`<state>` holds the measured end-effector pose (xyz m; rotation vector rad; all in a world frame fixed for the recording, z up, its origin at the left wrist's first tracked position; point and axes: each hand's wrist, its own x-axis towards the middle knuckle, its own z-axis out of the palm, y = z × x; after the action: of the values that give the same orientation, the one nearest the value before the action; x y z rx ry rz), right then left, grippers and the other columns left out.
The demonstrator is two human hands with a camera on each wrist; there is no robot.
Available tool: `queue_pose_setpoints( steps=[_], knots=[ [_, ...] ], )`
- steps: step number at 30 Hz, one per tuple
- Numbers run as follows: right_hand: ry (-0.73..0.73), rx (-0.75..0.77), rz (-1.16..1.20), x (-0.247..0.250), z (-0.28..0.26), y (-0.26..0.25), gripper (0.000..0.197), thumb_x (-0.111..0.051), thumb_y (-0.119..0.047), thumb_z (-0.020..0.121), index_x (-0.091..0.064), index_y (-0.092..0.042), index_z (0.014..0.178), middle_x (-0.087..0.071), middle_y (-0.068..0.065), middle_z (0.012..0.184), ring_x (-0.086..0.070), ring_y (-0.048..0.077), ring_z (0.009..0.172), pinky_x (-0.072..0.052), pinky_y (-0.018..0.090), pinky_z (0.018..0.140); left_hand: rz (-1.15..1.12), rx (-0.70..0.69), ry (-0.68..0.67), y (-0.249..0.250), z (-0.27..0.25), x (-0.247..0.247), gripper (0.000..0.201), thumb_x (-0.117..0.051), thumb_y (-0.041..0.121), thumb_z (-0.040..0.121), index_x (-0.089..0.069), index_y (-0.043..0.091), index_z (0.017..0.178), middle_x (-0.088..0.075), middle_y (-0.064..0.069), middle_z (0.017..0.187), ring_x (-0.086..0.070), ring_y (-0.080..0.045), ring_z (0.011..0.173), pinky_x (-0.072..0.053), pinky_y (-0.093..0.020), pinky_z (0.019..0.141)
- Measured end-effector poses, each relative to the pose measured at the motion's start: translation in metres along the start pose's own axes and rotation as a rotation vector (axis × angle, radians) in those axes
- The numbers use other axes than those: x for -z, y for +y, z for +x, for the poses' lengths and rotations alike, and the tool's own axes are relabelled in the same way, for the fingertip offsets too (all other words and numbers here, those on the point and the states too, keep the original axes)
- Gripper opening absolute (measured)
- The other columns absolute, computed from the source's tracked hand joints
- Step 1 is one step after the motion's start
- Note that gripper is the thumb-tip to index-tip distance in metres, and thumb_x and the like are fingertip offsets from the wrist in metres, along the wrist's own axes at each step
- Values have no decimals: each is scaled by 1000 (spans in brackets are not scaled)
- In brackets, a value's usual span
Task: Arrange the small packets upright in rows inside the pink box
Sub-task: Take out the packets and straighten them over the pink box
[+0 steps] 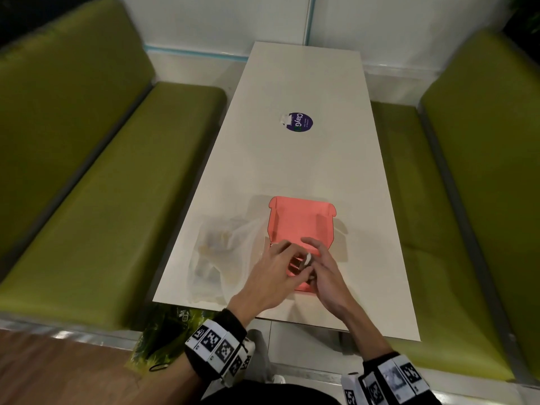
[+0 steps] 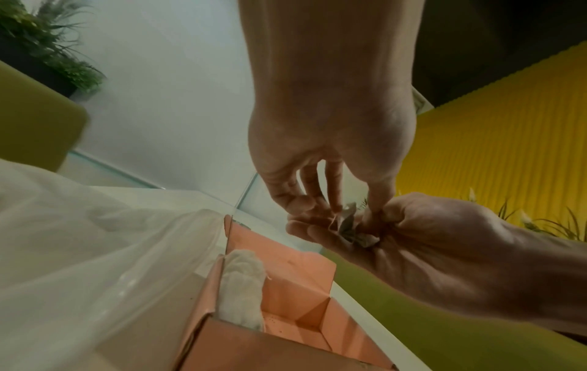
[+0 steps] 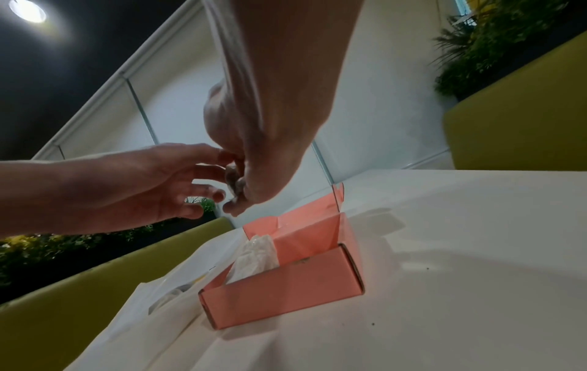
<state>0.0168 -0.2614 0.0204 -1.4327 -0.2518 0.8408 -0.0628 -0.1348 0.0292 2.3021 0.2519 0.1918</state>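
Note:
The pink box [image 1: 301, 220] stands open on the white table [image 1: 292, 159], lid flap raised at the far side. Some white packets [image 2: 244, 283] stand upright against its left wall, also visible from the right wrist [image 3: 257, 253]. Both hands hover just above the box's near half. My right hand [image 1: 317, 258] curls around a small bunch of crumpled whitish packets [image 2: 355, 236]. My left hand [image 2: 352, 210] reaches in from above, thumb and fingers pinching one packet [image 2: 346, 222] out of that bunch. The rest of the box floor [image 2: 295, 323] shows bare pink card.
A clear plastic bag [image 1: 222, 252] holding more packets lies crumpled on the table directly left of the box. A round purple sticker [image 1: 299, 121] sits farther up the table. Green padded benches [image 1: 102, 185] flank both long sides; the table's near edge runs under my wrists.

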Motion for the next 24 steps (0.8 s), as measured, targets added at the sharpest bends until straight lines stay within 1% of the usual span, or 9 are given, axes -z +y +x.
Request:
queue_pose_setpoints(
  steps=[2,5,7,8,10,14,16,19,24],
  knots=[
    [-20,-5,33,3,0,0,48,-29,5,102,-48,-25,134,-69,5,97,-65,9,79,-52,25,74,-42,-15,25,-1,1,-2,17,-57,37,96,-61,29,111,-58,14,102,-53,-7,93,-50,-29,80],
    [-43,-22,-11,7,-4,1,47,-36,2,102,-45,-29,137,-70,-5,92,-63,2,74,-53,28,82,-161,-19,54,-3,1,-2,10,-56,24,100,-62,23,107,-64,7,94,-59,-10,84,-52,-29,72],
    [-42,-23,-78,9,-7,1,52,-39,4,99,-47,-32,136,-69,-1,104,-68,10,91,-55,33,88,-275,58,94,-3,0,-1,8,-58,16,99,-64,18,104,-67,4,90,-63,-10,79,-54,-26,67],
    [-10,-21,-82,9,-7,1,49,-43,4,97,-50,-29,133,-67,3,111,-69,16,99,-57,34,88,-331,113,130,-4,0,-1,7,-59,13,98,-64,17,101,-68,4,89,-64,-9,77,-54,-24,66],
    [87,10,-61,9,-6,1,32,-52,3,96,-58,-17,120,-66,9,112,-70,21,98,-59,32,80,-414,192,211,-7,-1,0,12,-62,9,95,-63,20,91,-67,6,84,-66,-10,75,-54,-25,67],
    [221,115,-94,12,-1,-4,8,-65,0,89,-64,-2,97,-66,10,97,-65,15,84,-55,26,64,-543,270,240,-10,-5,2,9,-63,5,94,-60,11,88,-68,-3,76,-66,-34,63,-55,-36,51],
    [216,130,-158,15,2,-4,7,-68,-1,88,-65,-3,94,-67,9,93,-63,12,77,-52,25,60,-544,258,264,-10,-5,4,6,-64,5,93,-62,9,90,-69,-4,81,-68,-26,64,-55,-32,54],
    [188,111,-240,15,5,0,12,-68,-2,87,-65,-11,95,-68,9,89,-65,19,75,-50,27,57,-530,210,287,-10,-3,8,7,-65,6,92,-65,13,90,-69,7,83,-66,-13,71,-57,-30,71],
    [151,88,-153,6,-1,1,21,-63,-9,94,-60,-18,112,-67,12,98,-68,20,79,-54,30,64,-529,201,312,-10,0,11,7,-65,6,92,-65,13,91,-68,9,82,-66,-14,74,-57,-36,74]
  ],
)
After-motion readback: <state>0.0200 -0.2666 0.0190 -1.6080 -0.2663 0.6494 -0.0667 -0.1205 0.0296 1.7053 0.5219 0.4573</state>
